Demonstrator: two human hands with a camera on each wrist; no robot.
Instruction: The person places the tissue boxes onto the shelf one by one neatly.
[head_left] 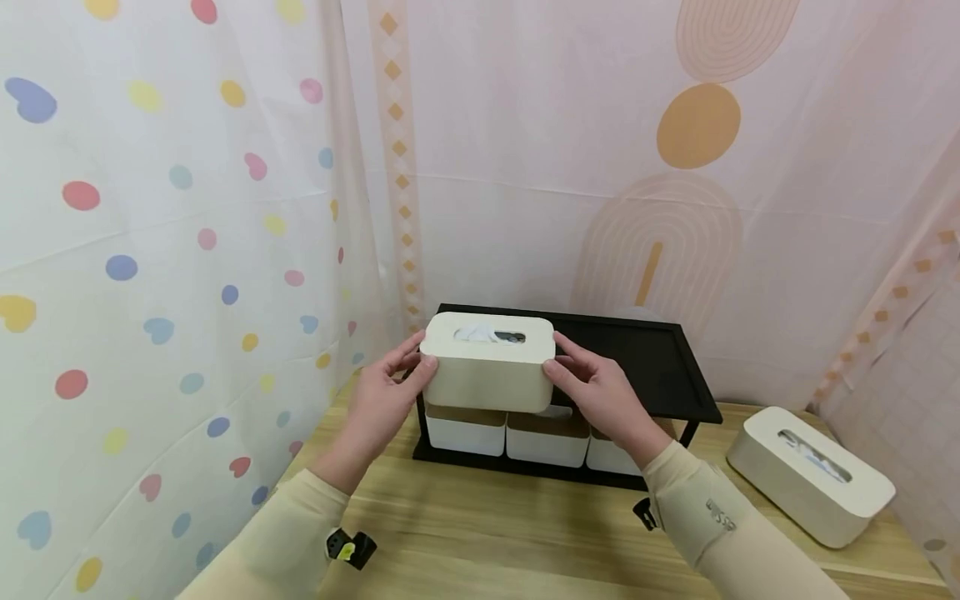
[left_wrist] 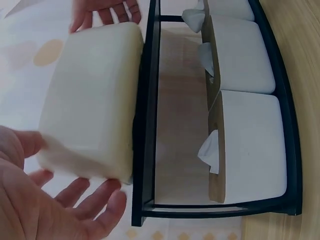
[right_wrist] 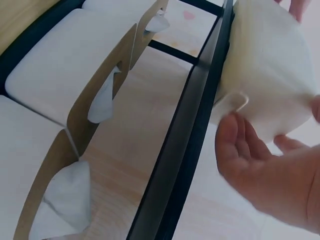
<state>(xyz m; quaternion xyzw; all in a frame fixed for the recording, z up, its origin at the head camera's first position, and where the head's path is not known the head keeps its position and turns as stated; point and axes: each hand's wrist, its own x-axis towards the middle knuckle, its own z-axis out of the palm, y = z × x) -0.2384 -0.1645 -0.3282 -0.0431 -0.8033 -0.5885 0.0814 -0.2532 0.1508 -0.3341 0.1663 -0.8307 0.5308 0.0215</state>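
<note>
A cream tissue box (head_left: 487, 382) with an oval slot on top is held between both hands at the left end of the black rack's top shelf (head_left: 637, 367). My left hand (head_left: 382, 408) grips its left end, thumb on the front face and fingers around the side. On the opposite end my right hand (head_left: 603, 396) grips the same way. In the left wrist view the tissue box (left_wrist: 92, 95) sits right at the shelf's edge. The right wrist view shows fingers (right_wrist: 237, 137) curled at its lower corner.
Under the top shelf stand several white tissue boxes (head_left: 547, 442) with wood-coloured tops and tissues poking out. A second cream tissue box (head_left: 810, 475) lies on the wooden table (head_left: 480, 533) at the right. Patterned curtains (head_left: 225, 208) hang at the left and behind.
</note>
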